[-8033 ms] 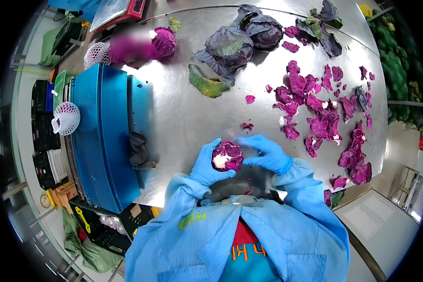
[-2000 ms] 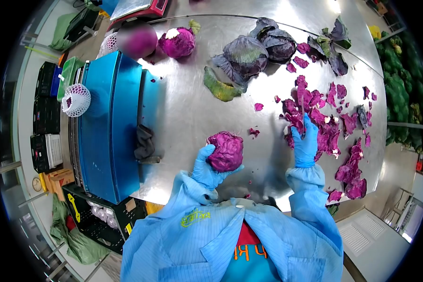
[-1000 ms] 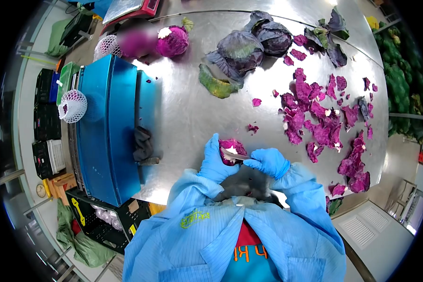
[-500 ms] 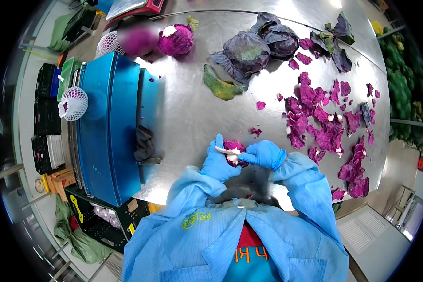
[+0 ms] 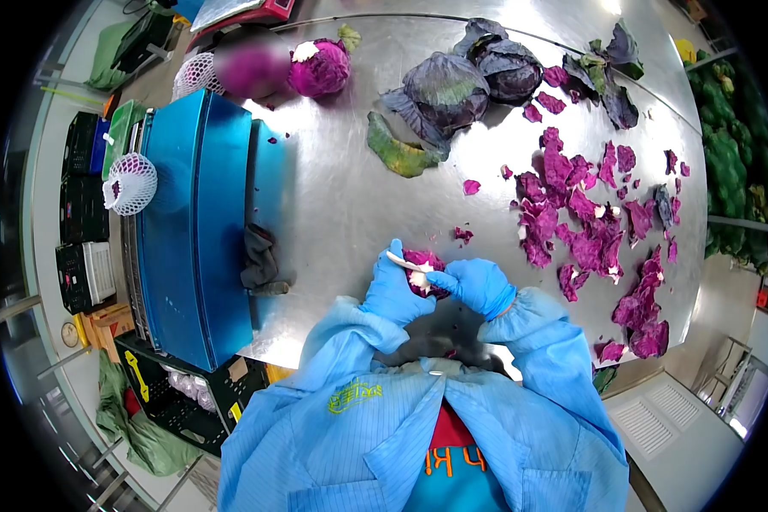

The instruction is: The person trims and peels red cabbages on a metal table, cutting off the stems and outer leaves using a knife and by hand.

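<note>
The steel table (image 5: 341, 200) is the biggest thing here, with a blue box (image 5: 171, 230) on its left side; over its near part the left hand (image 5: 392, 288) cups a small purple cabbage (image 5: 422, 257), pale stump (image 5: 419, 282) showing, and the right hand (image 5: 481, 286) is clenched round a knife (image 5: 408, 264), handle hidden, blade across the cabbage. Good cutting here likely means a firm palm, shallow strokes and the tip steered off the left fingers. The widest room for moving lies between box and left hand; narrower is the gap from right hand to leaf scraps (image 5: 584, 246); tightest is the near edge, partly hidden by the jacket (image 5: 333, 444)
</note>
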The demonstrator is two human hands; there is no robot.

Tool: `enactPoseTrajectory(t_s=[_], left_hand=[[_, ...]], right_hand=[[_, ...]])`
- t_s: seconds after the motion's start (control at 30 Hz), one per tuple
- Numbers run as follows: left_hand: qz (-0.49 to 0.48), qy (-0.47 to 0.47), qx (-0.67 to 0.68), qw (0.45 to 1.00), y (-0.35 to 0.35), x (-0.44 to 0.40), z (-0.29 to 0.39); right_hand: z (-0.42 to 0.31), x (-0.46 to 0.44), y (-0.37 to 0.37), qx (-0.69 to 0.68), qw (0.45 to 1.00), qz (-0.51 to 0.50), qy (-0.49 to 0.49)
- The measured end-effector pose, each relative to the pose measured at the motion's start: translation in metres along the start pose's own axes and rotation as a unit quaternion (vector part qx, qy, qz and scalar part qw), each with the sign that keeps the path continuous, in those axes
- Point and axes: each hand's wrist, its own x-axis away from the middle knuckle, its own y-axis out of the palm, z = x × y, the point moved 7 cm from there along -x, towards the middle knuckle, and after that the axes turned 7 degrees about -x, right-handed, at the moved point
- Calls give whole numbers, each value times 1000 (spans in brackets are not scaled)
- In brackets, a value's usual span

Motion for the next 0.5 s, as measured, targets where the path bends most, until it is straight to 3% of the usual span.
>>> enactPoseTrajectory(t_s=[0.1, 0.2, 0.27, 0.4, 0.5], left_hand=[[30, 36, -24, 999, -2, 0, 3], [44, 67, -51, 995, 5, -8, -1], [97, 54, -68, 992, 7, -7, -9], [59, 53, -94, 992, 6, -8, -8], [36, 46, -81, 995, 7, -4, -11]], right_hand=[[4, 7, 5, -6, 998, 64, 16], [18, 14, 15, -113, 982, 145, 41], [26, 15, 22, -198, 969, 132, 65], [12, 23, 10, -339, 923, 27, 181], [8, 22, -6, -164, 977, 83, 110]])
